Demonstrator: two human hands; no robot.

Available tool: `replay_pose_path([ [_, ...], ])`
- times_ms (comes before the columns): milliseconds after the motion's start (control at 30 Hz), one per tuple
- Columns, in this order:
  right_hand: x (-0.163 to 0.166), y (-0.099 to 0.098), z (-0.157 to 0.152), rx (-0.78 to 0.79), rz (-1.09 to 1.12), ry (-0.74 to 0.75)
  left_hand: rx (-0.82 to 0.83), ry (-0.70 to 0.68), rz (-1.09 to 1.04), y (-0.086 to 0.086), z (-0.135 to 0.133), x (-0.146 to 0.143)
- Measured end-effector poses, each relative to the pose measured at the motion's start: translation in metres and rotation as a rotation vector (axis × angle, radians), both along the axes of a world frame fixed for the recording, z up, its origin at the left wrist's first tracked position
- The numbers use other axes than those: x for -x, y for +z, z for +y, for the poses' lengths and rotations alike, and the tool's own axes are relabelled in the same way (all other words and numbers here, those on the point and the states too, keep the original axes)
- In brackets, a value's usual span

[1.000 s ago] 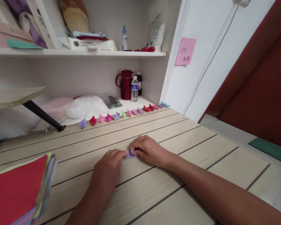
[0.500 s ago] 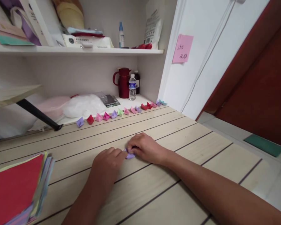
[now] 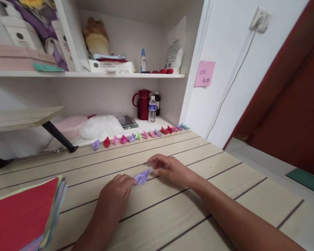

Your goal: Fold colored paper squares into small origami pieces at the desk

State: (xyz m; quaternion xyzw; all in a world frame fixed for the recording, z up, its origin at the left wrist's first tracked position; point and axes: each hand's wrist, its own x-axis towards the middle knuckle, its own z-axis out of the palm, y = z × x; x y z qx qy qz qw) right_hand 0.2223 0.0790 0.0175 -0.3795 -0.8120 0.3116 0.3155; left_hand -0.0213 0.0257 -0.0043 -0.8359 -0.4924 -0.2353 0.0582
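A small purple folded paper boat (image 3: 142, 177) is at the middle of the slatted wooden table (image 3: 199, 209). My left hand (image 3: 118, 190) pinches its left end between thumb and fingers. Just right of the boat, my right hand (image 3: 170, 169) is open, its fingers apart and curved, holding nothing. Along the table's far edge runs a row of several small paper boats, among them a purple boat (image 3: 96, 144), a red boat (image 3: 106, 142) and a green boat (image 3: 138, 135).
A stack of coloured paper (image 3: 23, 216), red on top, lies at the left front. Behind the table, a shelf holds a dark red jug (image 3: 143, 104), a water bottle (image 3: 152, 109) and a plastic bag (image 3: 102, 127). A black-legged wooden stand (image 3: 23, 118) is at the left.
My right hand has let go of the purple paper and moved slightly right, its fingers opening. The boat's pointed shape now shows. The view has tilted upward.
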Motion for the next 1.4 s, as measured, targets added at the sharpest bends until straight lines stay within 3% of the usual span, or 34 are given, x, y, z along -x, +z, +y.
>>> replay_pose_path([
  [167,-0.004,-0.006,0.010,0.046,-0.021,-0.160,0.007,-0.020,0.009,0.000,-0.002,-0.003],
  [367,0.009,-0.006,-0.001,0.067,-0.082,-0.189,0.023,-0.035,0.070,0.004,-0.009,-0.010],
  [1067,0.032,-0.017,-0.007,-0.145,-0.271,-0.347,0.000,-0.105,0.140,0.002,-0.014,-0.027],
  [1400,0.007,0.000,-0.003,-0.110,-0.083,-0.191,0.019,-0.059,-0.005,0.001,-0.003,-0.008],
])
